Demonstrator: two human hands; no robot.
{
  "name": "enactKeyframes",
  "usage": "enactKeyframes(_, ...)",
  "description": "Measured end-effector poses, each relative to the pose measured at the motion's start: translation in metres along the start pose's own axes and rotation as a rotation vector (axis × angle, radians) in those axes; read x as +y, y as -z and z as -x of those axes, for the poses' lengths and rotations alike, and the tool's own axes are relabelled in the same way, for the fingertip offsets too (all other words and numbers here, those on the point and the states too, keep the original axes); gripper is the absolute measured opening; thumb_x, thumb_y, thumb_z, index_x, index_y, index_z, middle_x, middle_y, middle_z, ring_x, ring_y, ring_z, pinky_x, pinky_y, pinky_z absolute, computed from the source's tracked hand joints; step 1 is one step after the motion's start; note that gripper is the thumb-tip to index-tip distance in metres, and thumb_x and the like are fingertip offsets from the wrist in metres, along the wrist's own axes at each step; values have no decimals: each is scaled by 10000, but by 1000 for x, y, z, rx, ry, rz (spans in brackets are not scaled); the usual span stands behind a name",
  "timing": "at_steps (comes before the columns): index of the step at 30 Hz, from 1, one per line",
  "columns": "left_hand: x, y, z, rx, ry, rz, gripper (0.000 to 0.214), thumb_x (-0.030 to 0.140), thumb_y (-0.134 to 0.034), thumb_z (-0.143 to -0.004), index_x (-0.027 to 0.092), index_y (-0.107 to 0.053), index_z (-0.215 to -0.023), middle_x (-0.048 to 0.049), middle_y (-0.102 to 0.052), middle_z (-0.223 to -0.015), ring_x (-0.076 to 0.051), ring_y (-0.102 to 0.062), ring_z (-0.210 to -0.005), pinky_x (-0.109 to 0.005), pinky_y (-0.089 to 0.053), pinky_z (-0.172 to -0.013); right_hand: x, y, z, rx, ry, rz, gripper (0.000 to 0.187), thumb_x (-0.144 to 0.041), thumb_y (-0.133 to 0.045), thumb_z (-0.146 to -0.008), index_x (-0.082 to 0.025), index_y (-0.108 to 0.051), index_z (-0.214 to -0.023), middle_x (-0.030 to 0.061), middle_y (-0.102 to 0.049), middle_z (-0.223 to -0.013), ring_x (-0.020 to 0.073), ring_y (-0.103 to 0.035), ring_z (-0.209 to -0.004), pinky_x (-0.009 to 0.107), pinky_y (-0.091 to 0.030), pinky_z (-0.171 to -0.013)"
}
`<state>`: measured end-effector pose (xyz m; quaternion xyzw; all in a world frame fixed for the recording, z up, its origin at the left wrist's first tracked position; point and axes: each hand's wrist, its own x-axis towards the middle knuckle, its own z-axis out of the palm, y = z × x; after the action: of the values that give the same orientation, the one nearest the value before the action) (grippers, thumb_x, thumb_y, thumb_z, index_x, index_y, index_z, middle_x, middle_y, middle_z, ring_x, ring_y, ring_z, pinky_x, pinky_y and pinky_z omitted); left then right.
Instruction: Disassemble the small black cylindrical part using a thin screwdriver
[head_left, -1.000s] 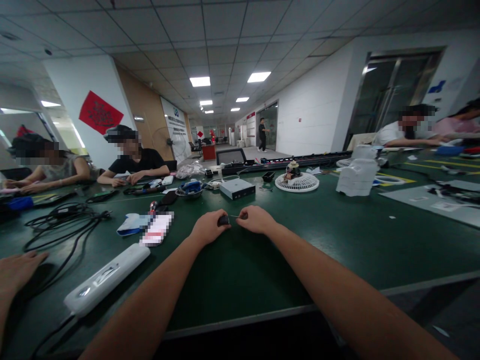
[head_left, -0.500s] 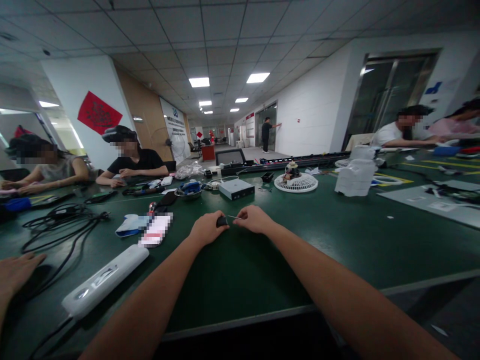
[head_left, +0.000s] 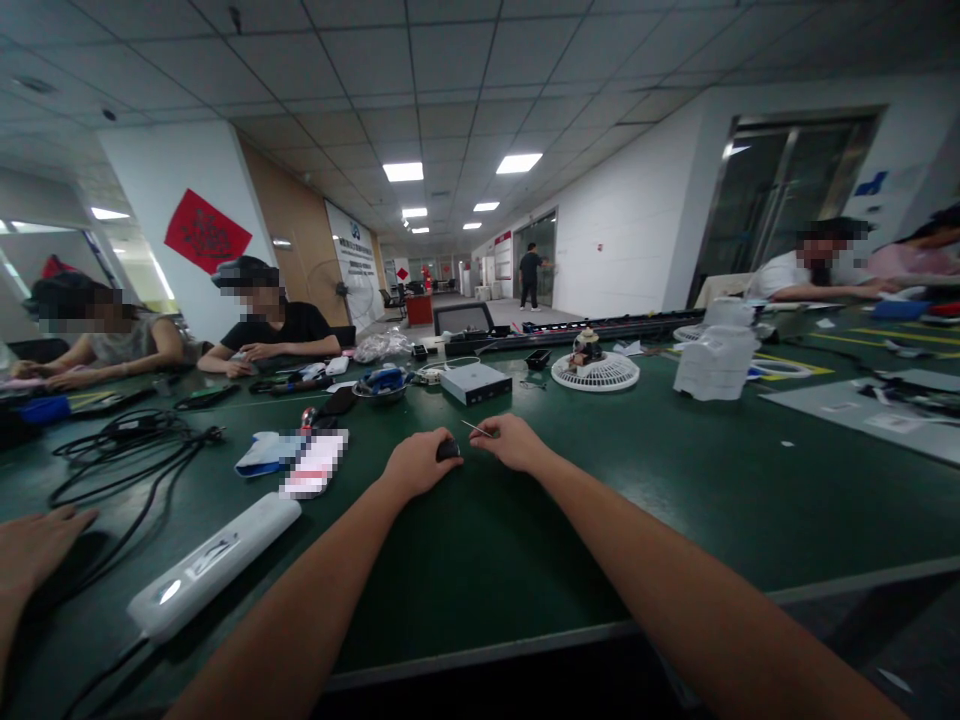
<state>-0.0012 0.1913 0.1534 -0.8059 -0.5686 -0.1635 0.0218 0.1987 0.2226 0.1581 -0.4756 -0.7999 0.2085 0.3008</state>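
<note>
My left hand (head_left: pixel 417 464) is closed around a small dark rounded object (head_left: pixel 448 450), whose kind I cannot make out. A short distance to its right, my right hand (head_left: pixel 511 442) pinches a thin pale metal rod (head_left: pixel 475 429) between thumb and fingers. The rod's free end points left and slightly up, apart from the dark object. Both hands are low over the green table (head_left: pixel 465 570). Just beyond them lies a grey box-shaped disc drive (head_left: pixel 475 383).
At left are a white power strip (head_left: pixel 214 565), coiled black cables (head_left: pixel 135 440) and another person's hand (head_left: pixel 45 545). A white fan grille (head_left: pixel 595 371) and a white plastic-wrapped part (head_left: pixel 716 360) stand at right. Several people sit around the table.
The rod's free end has swung upward, away from the dark object it pointed at. My left hand keeps its grip. The view has shifted slightly.
</note>
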Motion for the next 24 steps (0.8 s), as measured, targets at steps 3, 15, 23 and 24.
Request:
enactKeyframes(3,0,0,0,12,-13,7,326,464,-652,-806,237,-620,-1038,-57,-705,-988,-255,-655,-896,-322,-473,-725,1,0,0,18,25,26,154,-276,-677,-808,-193,-757,-909,42,-741,-883,182,-642,-820,273,-459,-726)
enactKeyframes(15,6,0,2,61,-127,152,314,415,-690,-782,225,-642,-1027,-40,-705,-928,-215,-656,-839,-278,-476,-697,-1,-7,-1,35,132,-120,146,-221,-696,-761,-171,-753,-886,-15,-661,-675,104,-528,-581,223,-405,-587)
enactKeyframes(23,5,0,2,83,-146,199,312,410,-711,-771,234,-658,-1023,-32,-706,-942,-212,-650,-871,-293,-486,-758,-2,-7,0,95,108,-102,130,-270,-755,-692,-169,-736,-774,-17,-650,-673,111,-531,-630,220,-375,-582)
enactKeyframes(24,5,0,2,86,-152,194,314,409,-712,-771,234,-659,-1026,-33,-706,-944,-215,-648,-878,-298,-484,-771,-1,-9,-1,92,103,-115,153,-281,-764,-680,-168,-724,-775,-17,-656,-687,112,-541,-633,218,-380,-578)
